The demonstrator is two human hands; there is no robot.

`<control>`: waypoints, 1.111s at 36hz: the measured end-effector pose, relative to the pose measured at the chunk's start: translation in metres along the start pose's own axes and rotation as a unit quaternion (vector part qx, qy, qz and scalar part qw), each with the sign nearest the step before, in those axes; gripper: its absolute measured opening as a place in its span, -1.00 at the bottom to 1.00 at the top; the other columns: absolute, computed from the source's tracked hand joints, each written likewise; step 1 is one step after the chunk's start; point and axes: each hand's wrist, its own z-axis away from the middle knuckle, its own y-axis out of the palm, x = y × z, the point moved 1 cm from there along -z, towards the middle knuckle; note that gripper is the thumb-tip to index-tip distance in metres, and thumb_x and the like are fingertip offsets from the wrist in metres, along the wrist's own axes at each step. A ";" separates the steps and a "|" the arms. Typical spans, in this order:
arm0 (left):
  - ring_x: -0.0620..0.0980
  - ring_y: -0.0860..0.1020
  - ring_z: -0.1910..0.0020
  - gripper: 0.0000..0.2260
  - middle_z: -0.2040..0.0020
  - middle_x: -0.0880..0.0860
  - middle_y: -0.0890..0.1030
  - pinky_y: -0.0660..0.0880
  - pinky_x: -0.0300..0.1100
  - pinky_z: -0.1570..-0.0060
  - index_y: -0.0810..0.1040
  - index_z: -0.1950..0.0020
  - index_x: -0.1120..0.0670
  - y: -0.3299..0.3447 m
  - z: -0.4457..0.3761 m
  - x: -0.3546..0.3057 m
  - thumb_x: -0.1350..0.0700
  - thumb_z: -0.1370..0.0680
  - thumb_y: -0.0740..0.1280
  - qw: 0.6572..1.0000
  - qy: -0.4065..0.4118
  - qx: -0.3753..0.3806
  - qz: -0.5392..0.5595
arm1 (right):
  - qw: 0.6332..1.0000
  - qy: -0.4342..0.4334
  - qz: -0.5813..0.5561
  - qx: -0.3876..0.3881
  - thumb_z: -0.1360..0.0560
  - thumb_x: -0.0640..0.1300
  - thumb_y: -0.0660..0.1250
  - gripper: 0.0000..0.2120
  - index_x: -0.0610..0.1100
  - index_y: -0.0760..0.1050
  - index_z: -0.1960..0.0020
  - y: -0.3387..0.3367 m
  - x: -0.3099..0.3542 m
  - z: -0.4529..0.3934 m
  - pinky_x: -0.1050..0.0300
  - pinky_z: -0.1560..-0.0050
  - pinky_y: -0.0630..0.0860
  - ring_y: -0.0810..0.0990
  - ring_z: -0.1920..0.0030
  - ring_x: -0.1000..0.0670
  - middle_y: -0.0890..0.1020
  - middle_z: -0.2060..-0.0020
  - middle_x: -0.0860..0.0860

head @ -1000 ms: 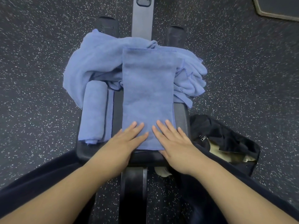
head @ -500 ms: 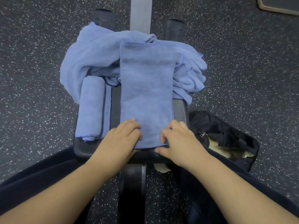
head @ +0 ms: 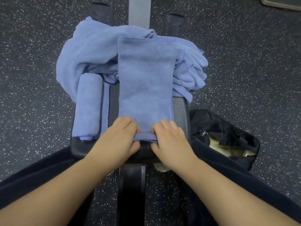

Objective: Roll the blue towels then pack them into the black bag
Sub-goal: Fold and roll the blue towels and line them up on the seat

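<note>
A blue towel folded into a long strip lies lengthwise on the black bench pad. My left hand and my right hand grip its near edge, fingers curled over the first small fold with thumbs under it. A rolled blue towel lies to the left on the pad. A heap of loose blue towels covers the far end of the bench. The black bag stands open on the floor to the right, with a pale lining showing.
The bench has a grey bar and two black pads at its far end. Dark speckled floor surrounds it. My dark-clothed legs lie on both sides of the bench.
My hands went from lying flat on the towel's near end to curling over its edge. The edge is now turned up into a first small fold.
</note>
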 end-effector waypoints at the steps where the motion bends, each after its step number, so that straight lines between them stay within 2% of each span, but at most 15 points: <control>1: 0.07 0.47 -0.08 -0.70 0.04 0.03 0.48 0.52 0.06 0.03 0.50 0.07 0.10 0.000 0.000 -0.001 -0.05 -0.41 0.11 1.000 -0.001 -0.004 -0.002 | 1.000 0.002 0.002 -0.003 -0.40 -0.13 0.32 -0.85 -0.13 0.44 0.06 -0.001 -0.001 -0.001 -0.05 0.07 0.41 0.45 0.02 -0.14 0.48 0.10 -0.04; 3: 0.08 0.48 -0.02 -0.71 0.06 0.03 0.48 0.53 0.05 0.11 0.48 0.06 0.08 0.000 0.000 -0.001 -0.11 -0.41 0.21 0.999 0.009 -0.005 -0.031 | 1.000 -0.001 0.000 0.003 -0.44 -0.16 0.25 -0.88 -0.13 0.45 0.03 -0.004 -0.002 -0.003 -0.04 0.04 0.37 0.45 -0.01 -0.13 0.49 0.08 -0.04; 5: 0.12 0.49 -0.04 -0.61 0.04 0.05 0.50 0.54 0.07 0.13 0.47 0.03 0.09 0.000 0.001 -0.002 -0.15 -0.32 0.41 0.997 0.011 0.022 -0.073 | 1.000 -0.005 -0.001 0.022 -0.52 -0.14 0.19 -0.84 -0.09 0.43 -0.09 -0.007 -0.003 -0.005 0.00 -0.06 0.30 0.40 -0.10 -0.08 0.49 -0.03 0.00; 7: 0.20 0.51 -0.09 -0.57 0.02 0.10 0.51 0.54 0.11 0.11 0.48 0.03 0.12 0.000 0.001 -0.003 -0.06 -0.26 0.52 0.994 0.002 0.046 -0.103 | 0.999 -0.003 -0.002 0.041 -0.55 -0.13 0.16 -0.82 -0.06 0.41 -0.14 -0.010 -0.005 -0.007 0.04 -0.09 0.27 0.38 -0.14 -0.04 0.48 -0.07 0.03; 10: 0.22 0.54 -0.05 -0.80 0.07 0.11 0.54 0.56 0.10 0.12 0.51 0.08 0.13 -0.003 -0.002 -0.005 0.05 -0.40 0.24 0.994 -0.005 0.021 -0.111 | 0.999 0.004 -0.018 0.051 -0.58 -0.10 0.18 -0.89 -0.04 0.40 -0.09 -0.016 -0.008 -0.009 0.03 -0.07 0.31 0.43 -0.10 -0.06 0.52 -0.02 0.04; 12: 0.19 0.57 -0.03 -0.74 0.10 0.10 0.56 0.57 0.06 0.12 0.54 0.13 0.13 -0.007 -0.003 -0.004 0.03 -0.43 0.12 0.996 -0.013 0.023 -0.090 | 0.997 0.006 -0.020 0.069 -0.58 -0.05 0.21 -0.89 -0.06 0.41 -0.07 -0.020 -0.011 -0.011 0.00 -0.08 0.35 0.44 -0.09 -0.07 0.53 -0.01 0.02; 16: 0.17 0.55 0.09 -0.66 0.12 0.08 0.54 0.55 -0.02 0.20 0.59 0.20 0.14 -0.013 -0.001 -0.001 -0.03 -0.48 0.12 0.995 0.006 0.000 -0.103 | 0.994 -0.001 -0.025 0.110 -0.60 -0.05 0.22 -0.83 -0.12 0.48 -0.11 -0.025 -0.022 -0.013 0.10 -0.14 0.31 0.41 -0.14 -0.07 0.49 -0.06 -0.03; 19: 0.13 0.48 0.19 -0.65 0.18 0.05 0.49 0.41 -0.10 0.29 0.61 0.22 0.08 -0.016 -0.002 -0.002 -0.04 -0.50 0.10 0.987 0.006 -0.008 -0.160 | 0.991 0.002 -0.027 0.130 -0.62 -0.14 0.18 -0.82 -0.17 0.49 -0.12 -0.025 -0.027 -0.013 0.18 -0.12 0.24 0.40 -0.15 -0.09 0.45 -0.06 -0.07; 21: 0.08 0.46 0.08 -0.68 0.12 -0.01 0.48 0.27 -0.14 0.20 0.60 0.07 0.00 -0.019 -0.006 -0.008 -0.02 -0.59 0.07 0.982 -0.004 0.038 -0.185 | 0.990 0.001 -0.024 0.139 -0.62 -0.14 0.16 -0.82 -0.17 0.48 -0.14 -0.025 -0.026 -0.014 0.17 -0.10 0.23 0.41 -0.15 -0.09 0.46 -0.06 -0.06; 23: 0.01 0.39 -0.06 -0.79 -0.01 -0.05 0.46 0.19 -0.16 0.10 0.47 -0.17 -0.10 -0.019 -0.008 -0.004 0.06 -0.65 0.07 0.980 -0.056 0.099 -0.161 | 0.990 0.015 -0.035 0.135 -0.63 -0.13 0.16 -0.83 -0.14 0.44 -0.16 -0.026 -0.026 -0.014 0.16 -0.02 0.23 0.41 -0.10 -0.07 0.48 -0.04 -0.05; 24: -0.02 0.37 -0.02 -0.79 0.02 -0.06 0.44 0.20 -0.18 0.09 0.42 -0.21 -0.11 -0.022 -0.008 -0.003 0.11 -0.64 0.11 0.980 -0.087 0.117 -0.134 | 0.991 0.024 -0.046 0.125 -0.63 -0.12 0.16 -0.86 -0.13 0.42 -0.14 -0.027 -0.026 -0.013 0.15 0.06 0.22 0.41 -0.04 -0.06 0.48 0.02 -0.03; 27: -0.16 0.26 0.26 -0.76 0.24 -0.14 0.28 0.24 -0.18 0.15 0.37 -0.18 -0.05 -0.023 -0.006 0.001 0.26 -0.60 0.15 0.987 -0.123 0.070 -0.073 | 0.991 0.047 -0.065 0.109 -0.63 -0.13 0.15 -0.97 -0.08 0.32 -0.04 -0.026 -0.026 -0.012 0.14 0.23 0.13 0.38 0.10 -0.04 0.40 0.22 0.06; 34: -0.06 0.21 0.26 -0.73 0.28 -0.07 0.28 0.16 -0.16 0.26 0.31 -0.07 0.00 -0.019 -0.003 -0.002 0.36 -0.54 0.15 0.989 -0.120 0.063 -0.065 | 0.994 0.045 -0.028 0.100 -0.63 -0.08 0.14 -0.86 -0.12 0.36 -0.13 -0.018 -0.022 -0.010 0.06 -0.06 0.32 0.40 -0.10 -0.09 0.50 -0.06 -0.04; 38: -0.02 0.28 0.20 -0.74 0.26 -0.05 0.30 0.24 -0.14 0.24 0.24 0.00 -0.03 -0.017 -0.002 0.003 0.34 -0.56 0.16 0.990 -0.119 0.060 -0.042 | 0.992 0.025 -0.020 0.125 -0.52 0.17 0.26 -0.60 -0.08 0.33 -0.21 -0.024 -0.019 -0.006 0.04 -0.18 0.32 0.37 -0.18 -0.05 0.44 -0.15 0.01; 40: -0.04 0.28 0.23 -0.77 0.26 -0.04 0.30 0.25 -0.14 0.25 0.24 0.01 -0.02 -0.017 -0.002 0.004 0.32 -0.58 0.16 0.990 -0.122 0.065 -0.037 | 0.990 0.013 0.009 0.138 -0.47 0.19 0.32 -0.51 -0.06 0.30 -0.25 -0.024 -0.018 -0.004 0.02 -0.21 0.33 0.34 -0.22 -0.03 0.40 -0.17 0.03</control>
